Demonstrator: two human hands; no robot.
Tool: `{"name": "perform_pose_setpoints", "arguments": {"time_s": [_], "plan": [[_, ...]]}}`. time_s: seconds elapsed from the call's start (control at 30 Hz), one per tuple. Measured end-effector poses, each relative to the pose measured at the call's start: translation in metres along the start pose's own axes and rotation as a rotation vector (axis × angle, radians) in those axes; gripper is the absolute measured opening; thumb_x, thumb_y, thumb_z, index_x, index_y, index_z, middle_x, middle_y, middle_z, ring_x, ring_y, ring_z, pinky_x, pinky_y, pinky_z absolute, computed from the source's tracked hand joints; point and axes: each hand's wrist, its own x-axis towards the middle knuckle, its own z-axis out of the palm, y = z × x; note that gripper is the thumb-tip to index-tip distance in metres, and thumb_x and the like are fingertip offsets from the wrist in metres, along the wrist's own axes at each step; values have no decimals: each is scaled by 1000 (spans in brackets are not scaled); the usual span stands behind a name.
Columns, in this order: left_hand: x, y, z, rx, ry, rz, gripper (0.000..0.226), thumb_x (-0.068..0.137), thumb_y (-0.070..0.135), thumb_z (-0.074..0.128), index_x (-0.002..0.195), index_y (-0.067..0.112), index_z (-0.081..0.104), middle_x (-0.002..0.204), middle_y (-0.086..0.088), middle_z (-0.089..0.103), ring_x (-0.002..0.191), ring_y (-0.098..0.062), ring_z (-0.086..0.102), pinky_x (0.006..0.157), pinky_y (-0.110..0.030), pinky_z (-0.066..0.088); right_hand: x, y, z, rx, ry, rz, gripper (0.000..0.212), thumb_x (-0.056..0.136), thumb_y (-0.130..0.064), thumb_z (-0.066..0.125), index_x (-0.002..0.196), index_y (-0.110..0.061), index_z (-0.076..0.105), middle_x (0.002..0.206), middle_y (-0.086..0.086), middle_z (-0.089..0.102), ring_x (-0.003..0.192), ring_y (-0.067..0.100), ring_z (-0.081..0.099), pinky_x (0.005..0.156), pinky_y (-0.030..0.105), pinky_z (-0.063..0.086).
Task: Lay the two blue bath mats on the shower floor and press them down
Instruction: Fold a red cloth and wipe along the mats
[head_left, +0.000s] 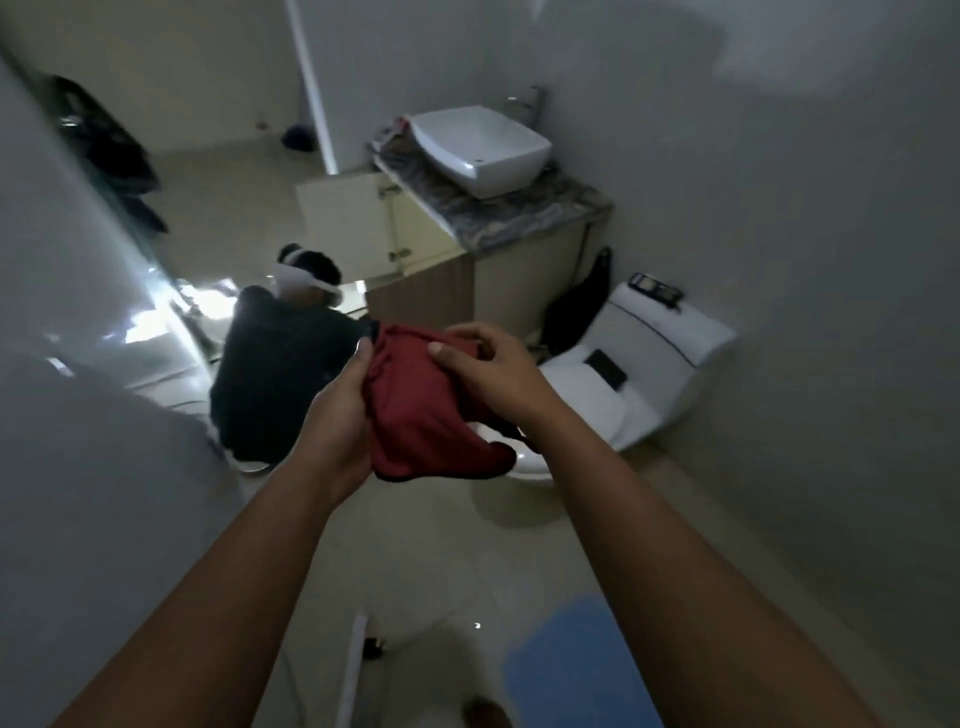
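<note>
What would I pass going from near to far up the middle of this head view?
Blue bath mat → red cloth held in both hands → wooden cabinet → marble counter → white basin.

White basin (480, 148), toilet (639, 384), red cloth (421, 410)

Soft matt red cloth (426, 410), glossy white ceramic basin (480, 148), veined stone countertop (519, 213), glossy floor tiles (431, 561)

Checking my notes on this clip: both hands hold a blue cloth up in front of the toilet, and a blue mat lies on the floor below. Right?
Not quite. The head view shows the cloth is dark red, not blue. The left hand and right hand do hold it up in front of the toilet, and a blue mat lies on the floor below.
</note>
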Motion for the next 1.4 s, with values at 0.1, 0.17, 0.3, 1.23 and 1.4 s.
{"name": "perform_pose_setpoints", "arguments": {"time_s": [0.1, 0.17, 0.3, 1.23, 1.4], "plan": [[-2, -29, 18, -90, -180, -214, 72, 96, 71, 41, 130, 14, 68, 128, -12, 72, 116, -24, 71, 95, -41, 55, -43, 31, -23, -59, 122, 291, 53, 84, -74, 62, 109, -27, 70, 108, -7, 72, 97, 11, 68, 81, 27, 54], [-8, -51, 26, -104, -275, -328, 64, 94, 63, 54, 125, 8, 69, 122, -16, 73, 110, -29, 73, 86, -42, 61, -71, 57, -31, -84, 100, 525, 91, 71, -96, 47, 121, -23, 70, 115, 0, 72, 106, 21, 68, 95, 40, 53], [-23, -89, 43, -48, -314, -494, 47, 97, 36, 64, 128, 0, 65, 126, -21, 69, 103, -31, 73, 81, -45, 63, -131, 101, -41, 189, -54, 810, 112, 57, -108, 33, 130, -28, 64, 120, 1, 75, 116, 27, 69, 103, 63, 34], [-138, -142, 211, 470, -770, -437, 28, 90, 11, 49, 112, 2, 63, 84, -16, 74, 72, -25, 68, 68, -35, 54, -285, 99, -183, 828, 368, 402, 69, 86, -77, 54, 116, -18, 75, 115, 12, 74, 112, 30, 67, 97, 46, 51], [-138, -143, 231, 567, -784, -403, 24, 87, 12, 56, 110, 4, 60, 85, -16, 68, 75, -27, 64, 60, -32, 50, -294, 101, -210, 896, 576, 302, 57, 83, -47, 75, 131, -16, 68, 123, 10, 72, 102, 26, 70, 86, 43, 57]]}}
